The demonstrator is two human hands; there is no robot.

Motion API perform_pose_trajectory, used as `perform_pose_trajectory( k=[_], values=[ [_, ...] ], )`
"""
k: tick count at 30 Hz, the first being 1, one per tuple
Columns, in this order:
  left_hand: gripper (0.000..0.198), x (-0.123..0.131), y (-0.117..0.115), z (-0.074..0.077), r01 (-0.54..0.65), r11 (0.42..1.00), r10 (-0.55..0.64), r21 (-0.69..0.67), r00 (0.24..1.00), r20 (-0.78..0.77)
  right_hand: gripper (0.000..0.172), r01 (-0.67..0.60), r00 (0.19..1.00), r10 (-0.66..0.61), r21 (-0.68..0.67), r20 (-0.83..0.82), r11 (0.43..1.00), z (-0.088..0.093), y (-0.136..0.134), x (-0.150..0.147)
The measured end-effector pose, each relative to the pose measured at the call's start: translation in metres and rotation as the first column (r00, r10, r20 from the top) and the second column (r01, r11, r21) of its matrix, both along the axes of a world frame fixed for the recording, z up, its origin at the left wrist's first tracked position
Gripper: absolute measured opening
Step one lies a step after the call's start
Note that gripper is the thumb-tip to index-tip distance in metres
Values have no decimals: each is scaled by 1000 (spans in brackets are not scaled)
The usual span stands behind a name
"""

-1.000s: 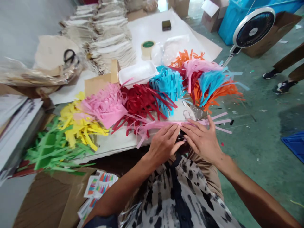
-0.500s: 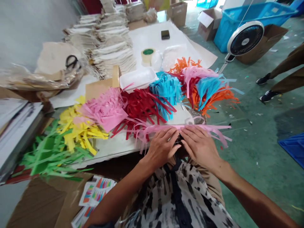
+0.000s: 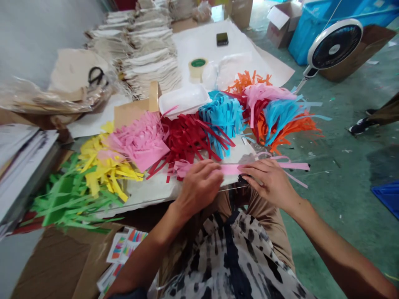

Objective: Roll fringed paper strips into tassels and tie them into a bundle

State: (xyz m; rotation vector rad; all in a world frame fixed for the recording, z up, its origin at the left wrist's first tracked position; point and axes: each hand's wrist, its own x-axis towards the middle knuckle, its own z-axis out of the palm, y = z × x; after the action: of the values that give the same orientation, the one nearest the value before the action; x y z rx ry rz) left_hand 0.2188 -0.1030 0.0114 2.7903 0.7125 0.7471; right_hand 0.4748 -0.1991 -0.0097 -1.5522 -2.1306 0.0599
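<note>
A pink fringed paper strip (image 3: 230, 169) lies stretched sideways along the table's front edge, its loose cut ends showing at both sides. My left hand (image 3: 201, 182) is closed on its left part, fingers curled and slightly blurred. On the right part, my right hand (image 3: 269, 176) pinches the strip with fingers together and thumb below. A small black object (image 3: 242, 179) shows under the right fingertips, mostly hidden. Just beyond the hands lie a dark red paper fringe bundle (image 3: 187, 135), a light blue bundle (image 3: 222, 114) and a pink bundle (image 3: 139, 139).
Yellow fringe (image 3: 106, 170) and green fringe (image 3: 68, 195) lie left; mixed bundles (image 3: 277, 110) lie right. Behind are a white tray (image 3: 183, 99), a tape roll (image 3: 198, 68) and stacked pale sheets (image 3: 149, 62). A fan (image 3: 335, 49) stands right, near a person's shoe (image 3: 360, 126).
My hands have moved apart along the pink strip: the left slid leftward and its fingers curled, baring a flat stretch between them. The camera view shifted a little.
</note>
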Motion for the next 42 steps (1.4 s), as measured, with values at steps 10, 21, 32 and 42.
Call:
perform_pose_trajectory(
  k=[10,21,32,42],
  values=[
    [18,33,8,-21,60,998,-58,20,992,-116,20,-68,993,60,79,103,995,-7,11,10],
    [19,39,15,-18,56,998,-58,-18,987,-147,22,-23,997,18,71,77,997,-6,16,5],
    [19,11,5,-18,-87,996,89,20,980,-180,19,123,991,-124,38,46,992,-5,5,6],
    [25,6,14,-3,-253,962,216,-98,932,-292,31,191,963,-168,-92,209,977,2,16,9]
  ],
)
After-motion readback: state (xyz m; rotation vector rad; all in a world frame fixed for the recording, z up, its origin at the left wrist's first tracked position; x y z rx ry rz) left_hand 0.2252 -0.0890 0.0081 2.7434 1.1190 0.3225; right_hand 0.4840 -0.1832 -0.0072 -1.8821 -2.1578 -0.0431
